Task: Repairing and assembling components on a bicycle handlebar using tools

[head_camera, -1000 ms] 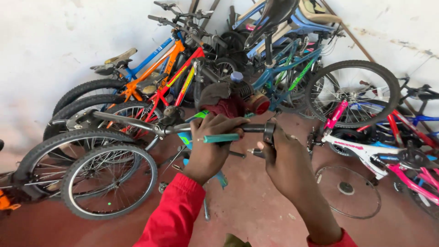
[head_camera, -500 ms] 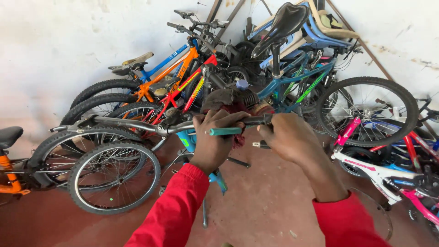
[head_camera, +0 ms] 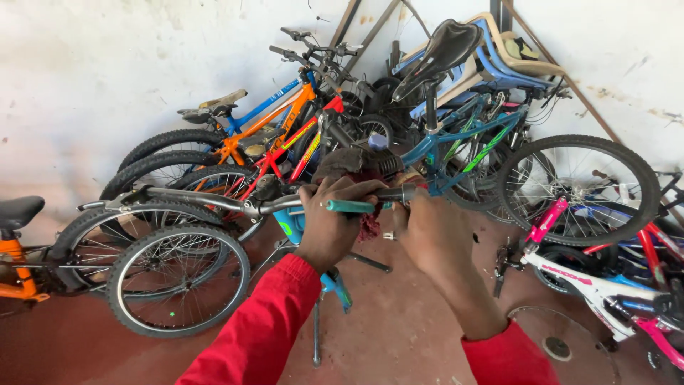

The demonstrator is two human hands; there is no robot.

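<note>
Left hand (head_camera: 331, 228) closed around teal-handled tool (head_camera: 350, 207), now brought against the silver handlebar (head_camera: 214, 201); right hand (head_camera: 431, 232) has closed in, gripping the bar's end. Both work at the handlebar; orange bike (head_camera: 281, 132) behind it.

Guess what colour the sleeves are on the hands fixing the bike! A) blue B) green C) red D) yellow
C: both arms wear red sleeves, seen below the left hand and the right hand, which are closed around the grey handlebar.
</note>
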